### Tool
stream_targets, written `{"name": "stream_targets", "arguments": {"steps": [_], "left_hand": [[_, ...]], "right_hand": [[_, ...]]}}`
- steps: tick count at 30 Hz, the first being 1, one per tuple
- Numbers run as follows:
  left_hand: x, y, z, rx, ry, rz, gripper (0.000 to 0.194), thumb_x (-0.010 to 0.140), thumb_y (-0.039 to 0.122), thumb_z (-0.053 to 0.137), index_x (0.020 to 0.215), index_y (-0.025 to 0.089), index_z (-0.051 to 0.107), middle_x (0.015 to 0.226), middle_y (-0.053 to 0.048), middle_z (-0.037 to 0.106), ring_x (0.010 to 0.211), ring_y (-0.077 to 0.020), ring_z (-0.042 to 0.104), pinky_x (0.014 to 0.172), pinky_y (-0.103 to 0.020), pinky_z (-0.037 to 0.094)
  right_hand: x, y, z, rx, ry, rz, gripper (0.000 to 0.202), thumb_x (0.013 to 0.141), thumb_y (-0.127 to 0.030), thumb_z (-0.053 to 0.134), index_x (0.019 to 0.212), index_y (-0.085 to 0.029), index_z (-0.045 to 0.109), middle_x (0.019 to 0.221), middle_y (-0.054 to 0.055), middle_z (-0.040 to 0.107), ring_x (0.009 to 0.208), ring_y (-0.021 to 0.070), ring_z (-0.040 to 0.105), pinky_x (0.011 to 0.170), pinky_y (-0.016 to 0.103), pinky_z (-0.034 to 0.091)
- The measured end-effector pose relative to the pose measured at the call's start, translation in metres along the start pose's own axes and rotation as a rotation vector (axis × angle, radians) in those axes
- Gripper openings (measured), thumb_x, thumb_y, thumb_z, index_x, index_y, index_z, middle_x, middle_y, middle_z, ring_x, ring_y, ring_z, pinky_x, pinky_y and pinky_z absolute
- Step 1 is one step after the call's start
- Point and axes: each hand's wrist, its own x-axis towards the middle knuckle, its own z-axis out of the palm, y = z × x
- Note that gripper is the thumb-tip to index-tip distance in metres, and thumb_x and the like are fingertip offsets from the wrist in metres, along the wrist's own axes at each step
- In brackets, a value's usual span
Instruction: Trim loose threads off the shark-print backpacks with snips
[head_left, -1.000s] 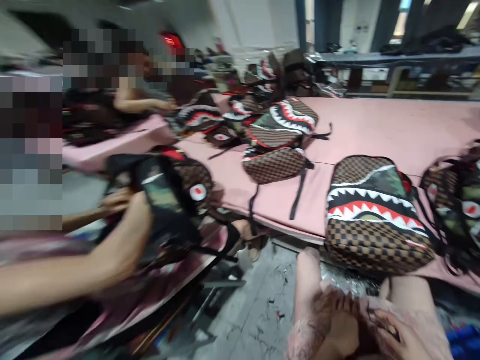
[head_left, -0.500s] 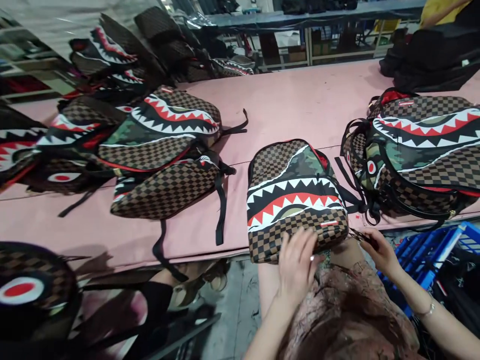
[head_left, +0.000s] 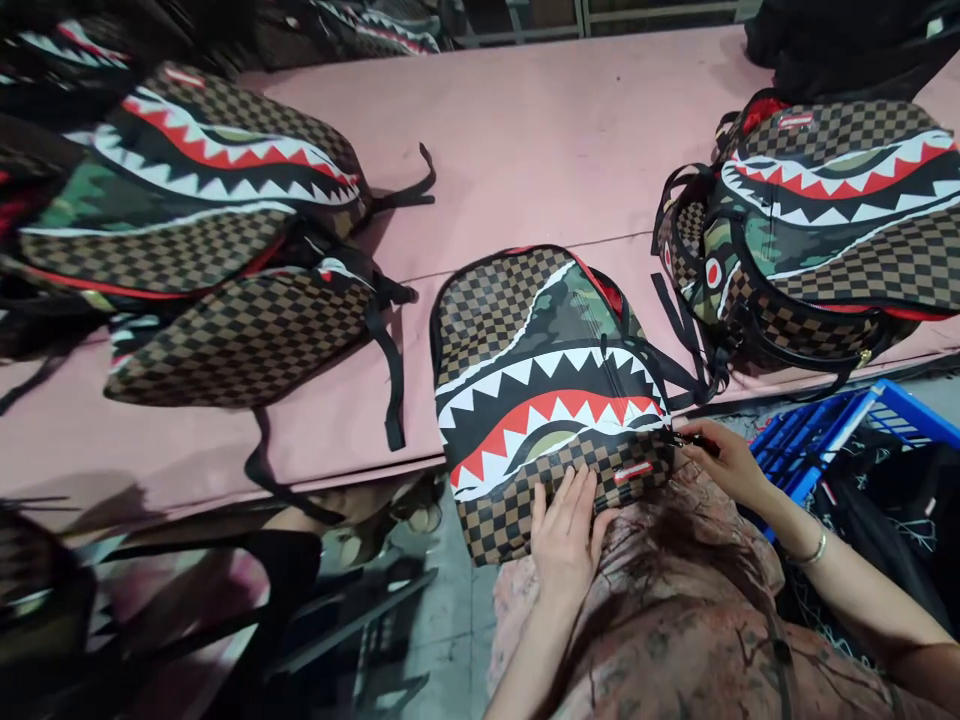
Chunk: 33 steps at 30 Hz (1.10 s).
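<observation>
A brown-checked backpack [head_left: 555, 340] with a printed shark mouth lies face up at the edge of the pink table, its near end over my lap. My left hand [head_left: 566, 530] rests flat on its checked lower part, fingers stretched out, holding nothing. At the bag's right corner, my right hand [head_left: 720, 455] is closed round a small dark tool [head_left: 686, 440], possibly thread snips, whose tip points at the bag's edge. Black straps extend from the bag's right side.
Similar backpacks lie at the left [head_left: 225, 160] and right [head_left: 847, 200] of the pink table [head_left: 540, 130]. A blue crate [head_left: 817, 440] stands below the table at right. Black fabric [head_left: 840, 50] is heaped at the back right. Part of another person's legs shows at lower left.
The view has tipped down and come closer. The backpack is turned slightly, and my left hand lies flatter on it. My right hand has moved close against the bag's right edge with the tool.
</observation>
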Motion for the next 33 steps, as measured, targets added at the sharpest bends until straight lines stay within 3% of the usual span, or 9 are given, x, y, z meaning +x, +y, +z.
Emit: {"name": "stream_targets", "arguments": {"steps": [6, 11, 14, 17, 20, 22, 24, 27, 33], "left_hand": [[-0.054, 0.009, 0.007, -0.055, -0.071, -0.053, 0.052, 0.077, 0.020, 0.060, 0.126, 0.016, 0.045, 0.117, -0.014, 0.059, 0.114, -0.0266, 0.051, 0.101, -0.047, 0.029], [-0.063, 0.017, -0.006, -0.294, -0.008, -0.184, 0.035, 0.076, 0.019, 0.059, 0.111, 0.018, 0.057, 0.113, -0.012, 0.062, 0.109, -0.0256, 0.054, 0.099, -0.046, 0.032], [-0.055, 0.037, -0.020, -0.639, 0.000, -0.523, 0.017, 0.079, 0.030, 0.055, 0.084, 0.018, 0.065, 0.083, -0.007, 0.069, 0.080, -0.0200, 0.064, 0.079, -0.034, 0.047], [-0.037, 0.056, -0.024, -1.157, -0.302, -1.049, 0.042, 0.078, 0.052, 0.046, 0.068, 0.015, 0.062, 0.062, -0.004, 0.063, 0.045, -0.0122, 0.056, 0.048, -0.025, 0.045], [-0.013, 0.066, -0.020, -1.582, -0.567, -1.423, 0.060, 0.074, 0.066, 0.040, 0.075, 0.010, 0.063, 0.071, -0.009, 0.065, 0.046, -0.0127, 0.057, 0.045, -0.025, 0.046], [0.000, 0.069, -0.015, -1.694, -0.576, -1.566, 0.063, 0.073, 0.067, 0.040, 0.081, 0.008, 0.063, 0.076, -0.011, 0.066, 0.053, -0.0157, 0.062, 0.051, -0.029, 0.051], [0.006, 0.073, -0.008, -1.704, -0.494, -1.666, 0.060, 0.074, 0.064, 0.044, 0.081, 0.007, 0.062, 0.074, -0.011, 0.066, 0.055, -0.0169, 0.063, 0.052, -0.030, 0.052], [0.003, 0.080, 0.005, -1.675, -0.290, -1.697, 0.049, 0.074, 0.055, 0.052, 0.077, 0.007, 0.062, 0.069, -0.009, 0.065, 0.055, -0.0163, 0.063, 0.055, -0.030, 0.054], [-0.022, 0.084, 0.034, -1.649, -0.096, -1.418, 0.040, 0.066, 0.048, 0.065, 0.076, 0.010, 0.063, 0.068, -0.008, 0.066, 0.059, -0.0173, 0.064, 0.061, -0.031, 0.054]], "right_hand": [[-0.042, 0.009, 0.009, 0.228, -0.135, 0.228, 0.026, 0.078, -0.039, 0.059, 0.094, -0.020, 0.061, 0.088, 0.005, 0.065, 0.079, 0.0186, 0.059, 0.069, 0.029, 0.045], [-0.055, 0.019, 0.012, 0.277, -0.207, 0.344, 0.035, 0.073, -0.043, 0.063, 0.095, -0.017, 0.057, 0.068, 0.000, 0.058, 0.054, 0.0104, 0.048, 0.048, 0.022, 0.034], [-0.057, 0.021, 0.019, 0.412, -0.145, 0.400, 0.035, 0.070, -0.048, 0.064, 0.084, -0.018, 0.054, 0.063, -0.003, 0.052, 0.047, 0.0067, 0.040, 0.042, 0.020, 0.025], [-0.056, 0.019, 0.028, 0.528, -0.097, 0.461, 0.038, 0.069, -0.053, 0.062, 0.083, -0.019, 0.051, 0.054, -0.007, 0.040, 0.038, 0.0039, 0.025, 0.037, 0.020, 0.014], [-0.053, 0.014, 0.031, 0.507, -0.063, 0.418, 0.036, 0.069, -0.052, 0.063, 0.082, -0.020, 0.052, 0.049, -0.009, 0.032, 0.037, 0.0044, 0.021, 0.037, 0.020, 0.012], [-0.051, 0.009, 0.030, 0.450, -0.050, 0.339, 0.033, 0.069, -0.049, 0.063, 0.081, -0.020, 0.053, 0.050, -0.008, 0.033, 0.041, 0.0059, 0.026, 0.039, 0.021, 0.016], [-0.050, 0.006, 0.029, 0.394, -0.052, 0.268, 0.030, 0.071, -0.047, 0.063, 0.081, -0.020, 0.054, 0.052, -0.007, 0.036, 0.045, 0.0074, 0.032, 0.043, 0.022, 0.022], [-0.050, 0.005, 0.024, 0.329, -0.059, 0.218, 0.026, 0.074, -0.042, 0.062, 0.085, -0.020, 0.055, 0.055, -0.006, 0.040, 0.049, 0.0085, 0.036, 0.047, 0.023, 0.026], [-0.049, 0.016, 0.015, 0.389, -0.185, 0.310, 0.030, 0.068, -0.043, 0.067, 0.079, -0.018, 0.055, 0.060, -0.003, 0.054, 0.053, 0.0091, 0.046, 0.051, 0.022, 0.032]]}}
